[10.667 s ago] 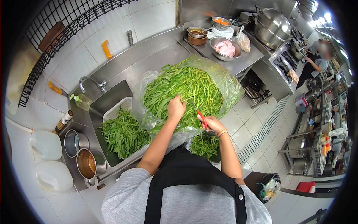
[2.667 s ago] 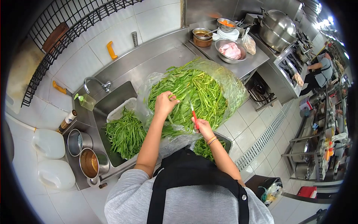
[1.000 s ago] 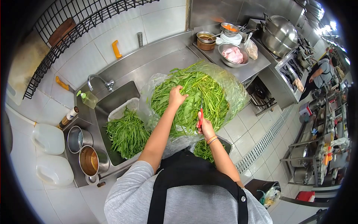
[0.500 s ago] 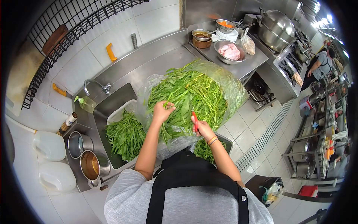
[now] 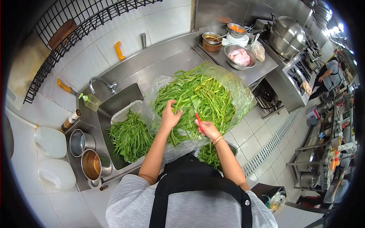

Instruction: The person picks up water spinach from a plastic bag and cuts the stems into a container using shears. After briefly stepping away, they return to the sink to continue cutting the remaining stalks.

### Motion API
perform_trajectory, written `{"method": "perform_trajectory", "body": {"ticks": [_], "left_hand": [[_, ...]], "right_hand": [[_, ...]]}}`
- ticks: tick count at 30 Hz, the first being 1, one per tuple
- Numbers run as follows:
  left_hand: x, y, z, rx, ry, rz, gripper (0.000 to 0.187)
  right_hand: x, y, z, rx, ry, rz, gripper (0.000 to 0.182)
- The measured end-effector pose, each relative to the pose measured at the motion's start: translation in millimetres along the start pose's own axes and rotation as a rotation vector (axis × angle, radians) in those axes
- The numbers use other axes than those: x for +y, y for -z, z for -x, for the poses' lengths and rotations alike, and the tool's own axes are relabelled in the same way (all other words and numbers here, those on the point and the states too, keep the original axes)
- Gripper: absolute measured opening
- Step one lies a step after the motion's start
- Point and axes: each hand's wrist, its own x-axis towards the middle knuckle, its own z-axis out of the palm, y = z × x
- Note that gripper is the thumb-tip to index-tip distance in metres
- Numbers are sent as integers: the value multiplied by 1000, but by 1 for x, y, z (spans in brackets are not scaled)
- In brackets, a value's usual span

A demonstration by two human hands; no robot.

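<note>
A large heap of leafy green stems (image 5: 213,95) lies in an opened clear plastic bag (image 5: 243,91) before me. My left hand (image 5: 170,116) is over the left part of the heap, its fingers apart, with nothing seen held between them. In my right hand (image 5: 208,130) is a red-handled tool (image 5: 198,122) with a thin metal blade, pointing up and left over the greens. More cut greens (image 5: 131,138) lie in the sink at the left, beside a white container (image 5: 127,110). Another batch of greens (image 5: 209,155) sits below the bag, near my right forearm.
Left of the sink (image 5: 121,98) are a faucet (image 5: 111,87), a soap bottle (image 5: 91,102), metal pots (image 5: 91,165) and plastic jugs (image 5: 57,174). A bowl of raw meat (image 5: 239,59) and a large steamer (image 5: 287,36) stand at the upper right. A person (image 5: 331,74) is farther right.
My left hand has opened and no longer pinches the stems. My right hand still grips the tool, whose blade now shows above the greens. The whole view has shifted slightly.
</note>
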Motion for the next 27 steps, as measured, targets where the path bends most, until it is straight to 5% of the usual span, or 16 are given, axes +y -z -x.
{"method": "perform_trajectory", "body": {"ticks": [6,9,12,14,16,22,26,27], "left_hand": [[-15,-18,-19,118,-142,-142,76],[12,-5,-24,60,76,-187,76],[14,-2,-45,152,50,-153,74],[-8,-9,-67,189,-190,-158,62],[-15,-1,-80,59,-53,-162,45],[-21,116,-45,504,-42,-206,31],[-71,185,1,406,150,-457,39],[-87,196,5,208,337,-486,47]], "right_hand": [[9,7,8,16,32,36,44],[5,8,14,36,43,-11,45],[3,7,18,35,40,-56,48],[5,7,18,46,61,1,47],[10,5,18,42,77,13,47],[16,9,27,36,124,74,48],[0,-2,20,33,112,215,54],[-4,-6,15,36,67,296,55]]}}
